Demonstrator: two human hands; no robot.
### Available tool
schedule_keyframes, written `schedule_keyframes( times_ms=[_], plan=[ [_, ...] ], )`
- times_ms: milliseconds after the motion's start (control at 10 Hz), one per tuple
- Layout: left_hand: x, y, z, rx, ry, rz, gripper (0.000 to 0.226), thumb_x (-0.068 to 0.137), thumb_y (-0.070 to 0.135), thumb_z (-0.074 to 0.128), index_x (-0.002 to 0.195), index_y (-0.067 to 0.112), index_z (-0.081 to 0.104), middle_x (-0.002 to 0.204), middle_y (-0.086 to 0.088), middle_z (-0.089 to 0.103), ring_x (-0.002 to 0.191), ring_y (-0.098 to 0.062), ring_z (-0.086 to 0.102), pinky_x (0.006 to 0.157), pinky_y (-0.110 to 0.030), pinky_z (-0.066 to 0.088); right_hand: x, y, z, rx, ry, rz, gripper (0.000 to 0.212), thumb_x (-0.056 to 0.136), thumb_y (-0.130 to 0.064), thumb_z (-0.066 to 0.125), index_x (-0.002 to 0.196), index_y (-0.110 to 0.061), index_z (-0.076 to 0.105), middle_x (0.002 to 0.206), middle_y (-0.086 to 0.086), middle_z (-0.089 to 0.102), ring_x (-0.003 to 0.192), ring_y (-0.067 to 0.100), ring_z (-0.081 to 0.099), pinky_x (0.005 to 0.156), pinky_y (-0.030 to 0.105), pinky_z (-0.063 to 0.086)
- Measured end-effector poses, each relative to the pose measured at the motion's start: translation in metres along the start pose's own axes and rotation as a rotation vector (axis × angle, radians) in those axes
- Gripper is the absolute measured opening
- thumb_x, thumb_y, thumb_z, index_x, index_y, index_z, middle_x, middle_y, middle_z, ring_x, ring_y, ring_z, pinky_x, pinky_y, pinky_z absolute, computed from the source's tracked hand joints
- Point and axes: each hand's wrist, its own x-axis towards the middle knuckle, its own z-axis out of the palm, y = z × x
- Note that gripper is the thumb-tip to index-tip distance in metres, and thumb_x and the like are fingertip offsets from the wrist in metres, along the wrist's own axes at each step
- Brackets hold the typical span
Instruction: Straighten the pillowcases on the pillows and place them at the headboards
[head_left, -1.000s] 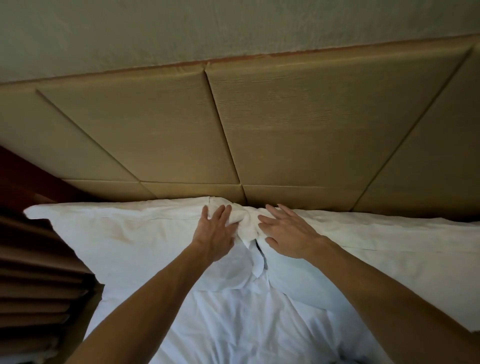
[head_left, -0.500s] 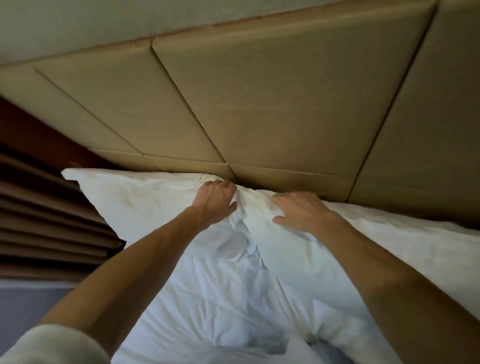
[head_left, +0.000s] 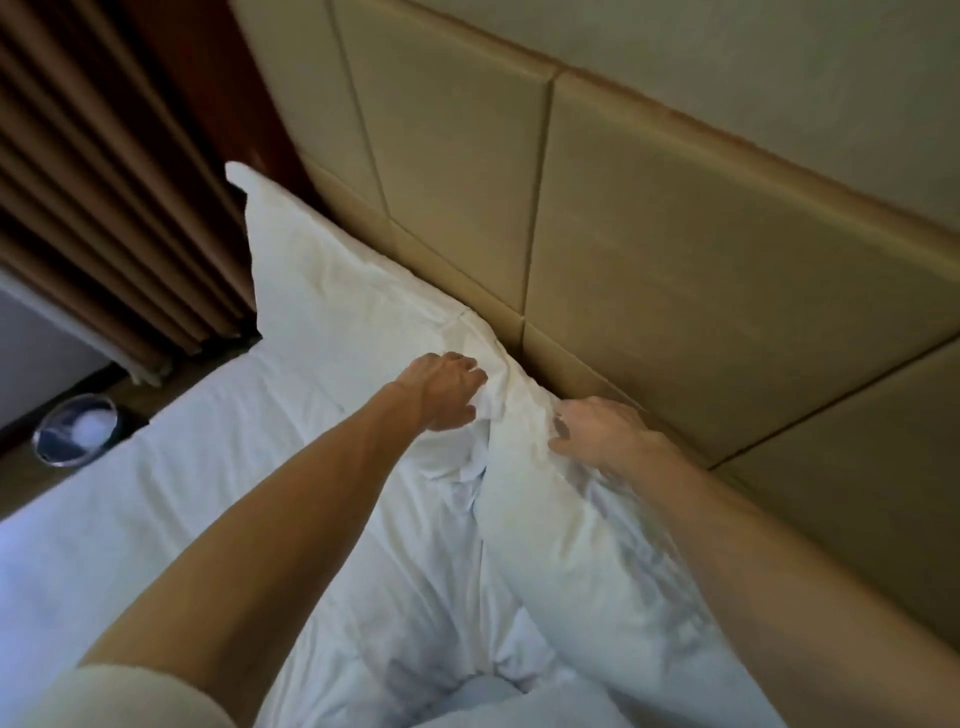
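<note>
Two white pillows lie against the tan padded headboard (head_left: 675, 249). The left pillow (head_left: 332, 306) reaches toward the curtain, and the right pillow (head_left: 566, 551) runs down toward the lower right. Their inner corners meet in bunched, creased fabric. My left hand (head_left: 447, 389) has its fingers curled and grips the bunched pillowcase at the left pillow's inner corner. My right hand (head_left: 597, 431), blurred, rests on the top inner corner of the right pillow, close to the headboard, with fingers spread over the cloth.
A white bed sheet (head_left: 156, 519) covers the mattress below the pillows. Brown pleated curtains (head_left: 104, 182) hang at the left beside a dark wood panel (head_left: 208, 78). A round metal bin (head_left: 75, 434) stands on the floor by the bed's left edge.
My view has swung and tilted left, bringing the curtain and bin into sight. My left hand went from lying flat to gripping the fabric. Both hands stay where the pillows meet.
</note>
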Motion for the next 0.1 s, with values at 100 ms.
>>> schedule_keyframes(
  times_ms=[100],
  plan=[
    [-0.0247, -0.0132, 0.0121, -0.055, 0.04, -0.08, 0.051, 0.094, 0.042, 0.048, 0.14, 0.02, 0.047, 0.144, -0.005, 0.05, 0.129, -0.025, 0.05, 0.1, -0.043, 0.048, 0.0028, -0.0089, -0.0061, -0.105, -0.134, 0.02, 0.027, 0.087, -0.045, 0.053, 0.099, -0.021, 0.054, 0.103, 0.0, 0.06, 0.092, 0.024, 0.058, 0.07, 0.034, 0.043]
  ],
)
